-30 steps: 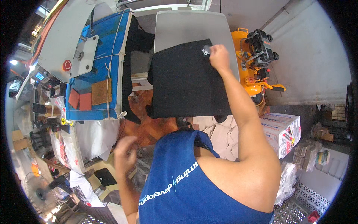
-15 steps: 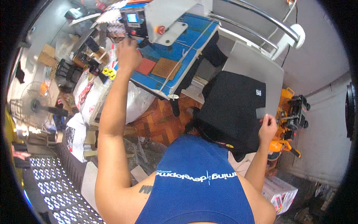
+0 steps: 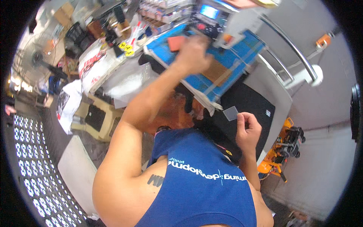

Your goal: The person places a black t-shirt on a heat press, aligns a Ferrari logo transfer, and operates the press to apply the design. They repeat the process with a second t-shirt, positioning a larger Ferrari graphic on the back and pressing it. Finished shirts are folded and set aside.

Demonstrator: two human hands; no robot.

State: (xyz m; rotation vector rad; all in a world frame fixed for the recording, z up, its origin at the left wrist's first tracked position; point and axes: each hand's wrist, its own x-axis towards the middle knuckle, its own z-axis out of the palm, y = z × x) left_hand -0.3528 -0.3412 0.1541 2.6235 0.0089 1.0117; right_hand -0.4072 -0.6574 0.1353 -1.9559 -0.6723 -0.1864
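Observation:
Between thumb and fingers, my right hand (image 3: pixel 248 130) pinches a corner of a small translucent square sheet (image 3: pixel 230 113). Below it a black garment (image 3: pixel 251 100) with a small white print lies over a grey board (image 3: pixel 278 92). My left hand (image 3: pixel 193 56) is stretched forward over a blue work surface (image 3: pixel 159 47), close to a machine's control box (image 3: pixel 209 12) with a lit screen. Motion smears its fingers, so whether it holds anything does not show. On the blue surface lie an orange-red square pad (image 3: pixel 175 42) and a brown square pad (image 3: pixel 219 73), partly behind the hand.
A curved metal bar (image 3: pixel 293 49) rises beyond the grey board. Yellow-orange equipment (image 3: pixel 270 166) stands at the right wall. To the left are a beige plastic chair (image 3: pixel 104 117), a white printed bag (image 3: pixel 92 68), clear plastic (image 3: pixel 130 83) and a standing fan (image 3: pixel 38 56).
My view has turned left. My left hand has shifted right across the blue surface. The right hand has moved from the garment's edge toward the blue surface, with the sheet still pinched.

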